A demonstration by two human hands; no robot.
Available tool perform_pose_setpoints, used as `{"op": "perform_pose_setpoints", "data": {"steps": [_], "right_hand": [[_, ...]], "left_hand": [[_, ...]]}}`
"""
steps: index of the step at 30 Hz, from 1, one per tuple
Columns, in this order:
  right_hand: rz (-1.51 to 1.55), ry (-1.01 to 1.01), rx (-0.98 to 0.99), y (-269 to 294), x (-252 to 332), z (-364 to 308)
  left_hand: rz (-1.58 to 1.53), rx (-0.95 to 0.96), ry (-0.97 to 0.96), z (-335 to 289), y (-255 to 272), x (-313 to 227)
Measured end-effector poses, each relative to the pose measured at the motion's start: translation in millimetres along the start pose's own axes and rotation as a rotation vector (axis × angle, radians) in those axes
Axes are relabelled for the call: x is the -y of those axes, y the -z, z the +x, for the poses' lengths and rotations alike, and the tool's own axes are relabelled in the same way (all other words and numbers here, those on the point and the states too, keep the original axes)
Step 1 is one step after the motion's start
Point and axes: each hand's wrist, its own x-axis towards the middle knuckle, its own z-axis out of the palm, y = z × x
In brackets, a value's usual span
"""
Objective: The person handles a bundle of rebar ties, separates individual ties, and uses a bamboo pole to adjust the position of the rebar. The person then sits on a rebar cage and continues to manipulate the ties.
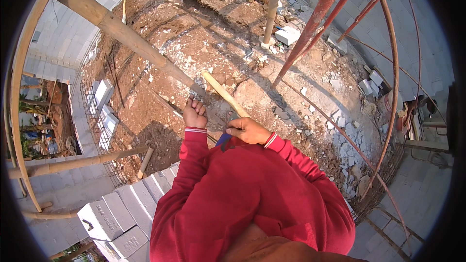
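Near the frame's centre, a pale wooden handle [225,94] is slanting toward upper left from the right hand [249,130], the nearer one, whose grip is showing bent fingers, its hold unclear. The left hand [195,113] is making a fist, contents hidden.

Pale blocks [115,213] were stacked at lower left | red metal poles [315,26] stood slanted at upper right | one white block [288,35] lay near an upright pole [273,7] | broken pale pieces [350,146] were scattered at right
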Motion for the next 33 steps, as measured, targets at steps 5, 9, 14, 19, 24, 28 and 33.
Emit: {"op": "perform_pose_setpoints", "data": {"steps": [5, 9, 14, 19, 24, 28, 33], "right_hand": [[0.023, 0.062, 0.076, 20, 7, 61], [0.085, 0.122, 0.059, 37, 17, 113], [0.241, 0.045, -0.218, 67, 20, 170], [0.033, -0.188, -0.263, 82, 8, 214], [-0.284, 0.215, 0.373, 38, 12, 243], [-0.111, 0.454, 0.68, 32, 35, 255], [0.374, 0.254, 0.744, 79, 61, 270]], "left_hand": [[-0.006, 0.038, -0.09, 40, -9, -28], [-0.05, 0.121, -0.064, 76, -18, -62], [-0.18, 0.303, 0.027, 99, -49, -86], [-0.22, 0.516, -0.011, 89, -77, -101], [-0.28, 0.511, -0.222, 98, -73, -127], [-0.296, 0.308, -0.478, 102, -43, -148], [-0.362, 0.273, -0.543, 98, -32, -124]]}}
